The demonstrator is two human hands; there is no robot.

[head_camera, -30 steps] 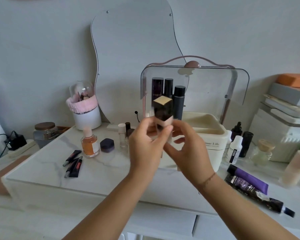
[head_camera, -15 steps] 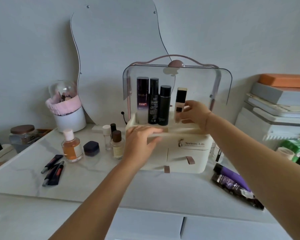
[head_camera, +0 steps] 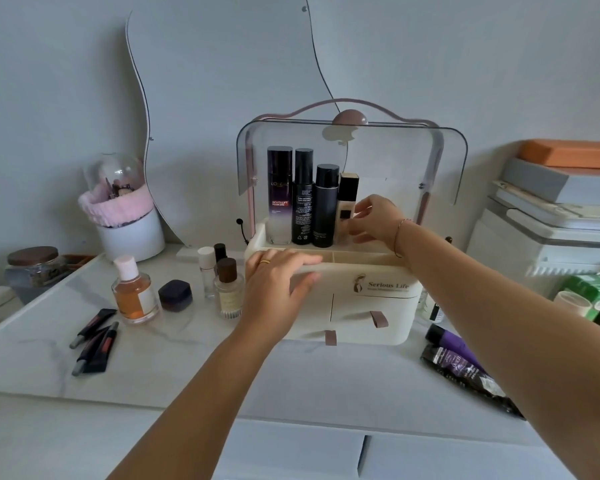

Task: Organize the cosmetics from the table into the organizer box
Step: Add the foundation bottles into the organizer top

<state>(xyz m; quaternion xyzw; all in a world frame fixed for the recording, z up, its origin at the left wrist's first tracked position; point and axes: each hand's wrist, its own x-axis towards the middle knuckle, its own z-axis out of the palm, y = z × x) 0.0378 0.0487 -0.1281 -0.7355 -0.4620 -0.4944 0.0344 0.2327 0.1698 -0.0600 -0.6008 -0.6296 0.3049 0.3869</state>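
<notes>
- Head view: the box (head_camera: 378, 306) sits in the middle of the frame on the tabletop (head_camera: 187, 362). Its clear lid (head_camera: 395, 161) is up, so things can go in from the front.
- Three tall bottles (head_camera: 303, 195) stand side by side in the back row. Standing up, they take little room.
- The small bottle (head_camera: 347, 192) stands just right of them, touching the black one.
- The right hand (head_camera: 378, 220) pinches the small bottle low on its side, likely to set it straight in the row.
- The left hand (head_camera: 278, 282) lies flat on the box's front rim with straight fingers. I think it keeps the box from sliding.
- The hands are apart.
- More things wait on the tabletop: tubes (head_camera: 96, 341) at lower left, an orange bottle (head_camera: 134, 292) left of the box, and a purple tube (head_camera: 454, 344) at lower right.
</notes>
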